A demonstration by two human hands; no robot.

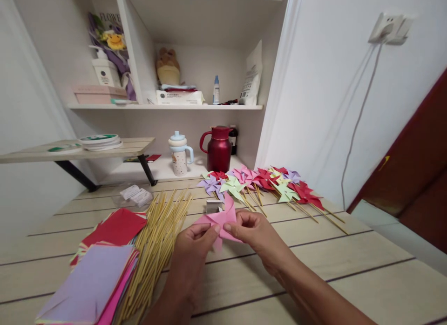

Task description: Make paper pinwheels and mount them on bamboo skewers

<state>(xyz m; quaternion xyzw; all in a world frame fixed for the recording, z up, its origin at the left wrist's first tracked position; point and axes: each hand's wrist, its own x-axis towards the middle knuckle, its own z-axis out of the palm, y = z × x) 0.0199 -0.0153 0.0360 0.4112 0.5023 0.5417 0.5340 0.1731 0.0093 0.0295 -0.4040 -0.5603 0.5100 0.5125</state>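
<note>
A pink paper pinwheel (pixel 223 216) is held up over the table between both my hands, its folded blades pointing outward. My left hand (pixel 196 241) pinches it near the middle from the left, thumb on top. From the right, my right hand (pixel 256 232) grips it with thumb and bent fingers. I see no stick on this pinwheel; its back is hidden. Just behind it sits a small grey box-like thing (pixel 213 206), partly covered. Left of my hands lies a bundle of thin yellow sticks (pixel 153 250).
Finished pinwheels on sticks (pixel 265 180) lie at the back right. Stacked purple paper sheets (pixel 91 278) and red sheets (pixel 117 227) are at the left. A red jug (pixel 219 150) and a cup (pixel 179 157) stand behind. A raised stand (pixel 136 145) holds white rolls.
</note>
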